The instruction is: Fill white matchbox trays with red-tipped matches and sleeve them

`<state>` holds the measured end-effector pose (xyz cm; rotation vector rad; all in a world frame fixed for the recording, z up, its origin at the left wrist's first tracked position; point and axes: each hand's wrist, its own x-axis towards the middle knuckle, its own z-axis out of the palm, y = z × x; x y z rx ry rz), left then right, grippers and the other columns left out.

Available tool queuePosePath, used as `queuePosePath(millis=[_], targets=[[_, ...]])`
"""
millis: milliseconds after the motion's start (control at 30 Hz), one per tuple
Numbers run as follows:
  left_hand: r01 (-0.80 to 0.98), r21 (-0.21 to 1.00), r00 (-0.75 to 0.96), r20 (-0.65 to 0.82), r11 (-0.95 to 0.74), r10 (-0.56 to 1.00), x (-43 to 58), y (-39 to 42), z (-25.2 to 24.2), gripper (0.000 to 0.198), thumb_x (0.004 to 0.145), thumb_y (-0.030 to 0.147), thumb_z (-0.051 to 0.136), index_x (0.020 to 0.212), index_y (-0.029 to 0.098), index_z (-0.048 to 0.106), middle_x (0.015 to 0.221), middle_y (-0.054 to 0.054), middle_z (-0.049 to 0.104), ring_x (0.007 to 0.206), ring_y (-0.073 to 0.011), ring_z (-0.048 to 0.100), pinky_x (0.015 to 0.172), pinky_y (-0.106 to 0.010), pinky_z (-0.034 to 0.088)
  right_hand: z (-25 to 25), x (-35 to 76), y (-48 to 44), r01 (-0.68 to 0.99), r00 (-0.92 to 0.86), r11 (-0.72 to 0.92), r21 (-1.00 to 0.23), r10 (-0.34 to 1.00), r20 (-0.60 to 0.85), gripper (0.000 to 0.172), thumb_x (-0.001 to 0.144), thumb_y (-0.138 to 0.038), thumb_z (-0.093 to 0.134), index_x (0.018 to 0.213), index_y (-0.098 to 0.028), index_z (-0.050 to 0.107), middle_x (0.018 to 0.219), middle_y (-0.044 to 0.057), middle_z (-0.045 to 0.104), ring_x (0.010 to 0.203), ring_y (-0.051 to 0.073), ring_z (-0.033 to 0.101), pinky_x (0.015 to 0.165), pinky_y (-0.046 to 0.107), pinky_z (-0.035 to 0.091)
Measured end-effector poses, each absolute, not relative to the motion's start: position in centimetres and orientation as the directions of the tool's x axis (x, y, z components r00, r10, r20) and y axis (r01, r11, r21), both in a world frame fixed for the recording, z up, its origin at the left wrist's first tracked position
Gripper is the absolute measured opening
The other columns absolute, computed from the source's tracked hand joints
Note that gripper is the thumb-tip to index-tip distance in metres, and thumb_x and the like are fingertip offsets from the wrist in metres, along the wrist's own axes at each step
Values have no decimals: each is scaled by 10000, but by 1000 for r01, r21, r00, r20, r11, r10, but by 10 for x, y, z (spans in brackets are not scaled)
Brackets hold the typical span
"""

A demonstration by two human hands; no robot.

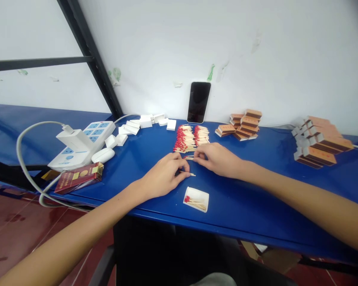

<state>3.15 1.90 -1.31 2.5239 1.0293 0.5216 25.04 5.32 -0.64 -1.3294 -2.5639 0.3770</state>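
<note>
**Both hands down among the matches**

The left hand (164, 174) is curled on the blue tabletop (256, 190), near the middle of its front edge. Thumb and fingertips are pinched on a thin wooden matchstick (191, 174), with its bare end poking out to the right.

The right hand (217, 159) lies just beyond it. Its fingers are bent down and closed on a few loose matchsticks (188, 157) at the near fringe of the red-tipped match pile (191, 138).

Right by the front edge, just in front of the left hand, sits a small white card tray (198, 192) with a few matches lying in it.

These sticks look feather-light and stiff but easy to snap. They are slim enough to roll off the fingertips, so they are best pinched mid-shaft, clear of the red heads. The tray looks flimsy too, and a nudge would likely slide it.

Toward the back edge are empty white trays (137, 125), stacked brown matchbox sleeves (241, 125) and a black phone (198, 102) leaning on the wall.
</note>
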Motion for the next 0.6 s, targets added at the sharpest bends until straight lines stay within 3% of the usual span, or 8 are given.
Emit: queuePosePath(millis=[133, 267, 400, 600], targets=[[611, 470, 620, 217, -637, 754, 21, 21, -12, 264, 972, 420, 526, 1048, 205, 659, 984, -57, 595, 950, -226, 577, 872, -383, 480, -10, 258, 34, 740, -577, 575, -349, 809, 111, 126, 910, -245, 573, 886, -186, 681, 799, 31, 660, 727, 157, 567, 660, 277, 383], [663, 369, 580, 296, -651, 759, 16, 42, -14, 288, 988, 391, 480, 1146, 192, 616, 1011, -69, 579, 950, -235, 572, 879, -401, 477, -7, 254, 33, 729, -568, 580, -363, 809, 151, 188, 946, -237, 493, 897, -177, 665, 827, 41, 663, 737, 158, 567, 692, 287, 392], [730, 240, 557, 336, -641, 760, 16, 66, -18, 249, 969, 352, 513, 1084, 166, 631, 999, -81, 565, 938, -247, 548, 884, -407, 456, -4, 254, 47, 768, -562, 571, -291, 818, 121, 130, 926, -267, 540, 957, -185, 637, 872, 46, 646, 768, 172, 557, 669, 285, 374], [733, 240, 553, 335, -637, 763, 19, 76, -22, 212, 957, 344, 538, 1029, 177, 647, 979, -73, 561, 915, -244, 547, 863, -394, 444, -6, 251, 44, 763, -559, 554, -333, 825, 90, 141, 938, -238, 514, 840, -201, 609, 842, 28, 646, 746, 154, 546, 646, 279, 350]])
